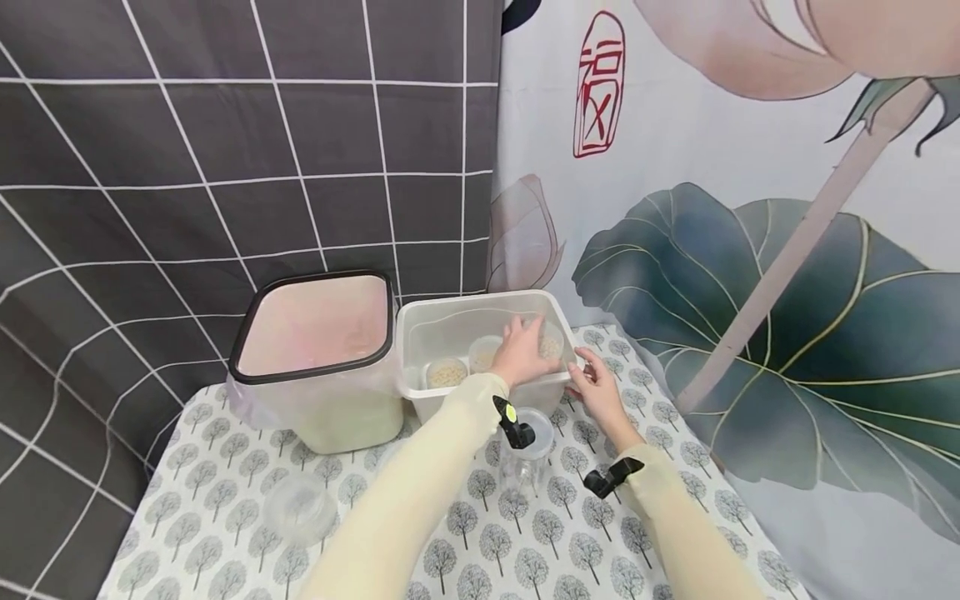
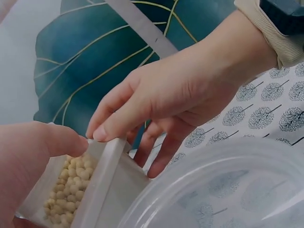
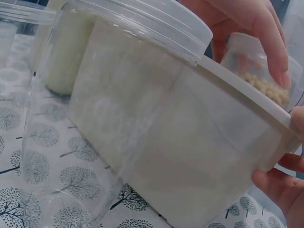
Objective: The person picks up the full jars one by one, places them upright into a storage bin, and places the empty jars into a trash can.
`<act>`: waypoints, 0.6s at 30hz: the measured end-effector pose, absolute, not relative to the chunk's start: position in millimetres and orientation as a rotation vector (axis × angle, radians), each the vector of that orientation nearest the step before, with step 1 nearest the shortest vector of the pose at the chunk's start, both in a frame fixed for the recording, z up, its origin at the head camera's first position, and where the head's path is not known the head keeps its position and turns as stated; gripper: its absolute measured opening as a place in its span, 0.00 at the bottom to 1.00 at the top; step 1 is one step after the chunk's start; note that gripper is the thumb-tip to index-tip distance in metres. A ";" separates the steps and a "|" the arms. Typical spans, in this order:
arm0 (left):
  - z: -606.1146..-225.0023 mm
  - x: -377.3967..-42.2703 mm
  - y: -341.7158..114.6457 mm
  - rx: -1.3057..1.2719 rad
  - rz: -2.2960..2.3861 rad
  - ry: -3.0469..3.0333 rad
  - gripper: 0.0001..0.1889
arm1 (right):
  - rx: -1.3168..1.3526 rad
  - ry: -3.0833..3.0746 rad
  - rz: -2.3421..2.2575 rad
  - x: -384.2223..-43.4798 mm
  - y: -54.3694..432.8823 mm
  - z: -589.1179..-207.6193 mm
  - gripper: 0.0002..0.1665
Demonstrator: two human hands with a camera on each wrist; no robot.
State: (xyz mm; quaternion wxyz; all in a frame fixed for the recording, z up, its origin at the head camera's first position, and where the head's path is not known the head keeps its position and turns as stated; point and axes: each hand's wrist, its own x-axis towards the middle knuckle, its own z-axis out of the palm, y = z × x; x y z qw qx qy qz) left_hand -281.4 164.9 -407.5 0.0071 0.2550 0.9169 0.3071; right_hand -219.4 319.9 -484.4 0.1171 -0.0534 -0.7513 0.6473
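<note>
Inside a white plastic bin (image 1: pixel 431 329), my left hand (image 1: pixel 523 350) grips a clear container (image 1: pixel 552 340) partly filled with pale yellow beans (image 2: pixel 71 190). This container is at the bin's right end. My right hand (image 1: pixel 600 392) holds the bin's front right corner, with the thumb on the rim (image 2: pixel 107 175) and fingers against the outside wall. Left of my left hand, a clear container of beans (image 1: pixel 446 372) and another clear container (image 1: pixel 483 352) stand in the bin. A clear lidded jar (image 3: pixel 109 118) stands in front of the bin.
A waste bin (image 1: pixel 315 375) with a black rim and pink liner stands left of the white bin. Another clear container (image 1: pixel 300 508) is on the tree-patterned tablecloth (image 1: pixel 202 533) at the front left. Hanging cloths back the table closely.
</note>
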 end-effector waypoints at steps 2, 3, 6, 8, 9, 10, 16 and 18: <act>-407.0 -280.4 165.7 0.794 0.922 2.866 0.48 | -0.153 -2.202 1.896 -219.0 319.8 -484.1 0.29; -407.1 -280.3 166.3 0.789 0.898 2.868 0.48 | -0.147 -2.204 1.899 -218.8 320.1 -484.1 0.29; -410.3 -280.0 165.0 0.770 0.808 2.870 0.49 | -0.147 -2.198 1.919 -218.2 318.3 -486.4 0.28; -411.5 -279.8 164.3 0.757 0.751 2.867 0.48 | -0.151 -2.195 1.926 -218.3 318.3 -487.2 0.28; -412.0 -279.7 164.0 0.754 0.720 2.867 0.47 | -0.148 -2.199 1.924 -218.4 318.5 -487.2 0.29; -412.0 -279.5 163.6 0.756 0.693 2.871 0.44 | -0.146 -2.206 1.916 -218.4 319.0 -486.8 0.29; -412.1 -280.1 159.6 0.794 0.581 2.911 0.26 | -0.150 -2.191 1.907 -218.8 321.3 -486.3 0.29; -410.8 -278.5 156.6 0.791 0.578 2.896 0.25 | -0.155 -2.189 1.912 -218.5 321.8 -487.5 0.30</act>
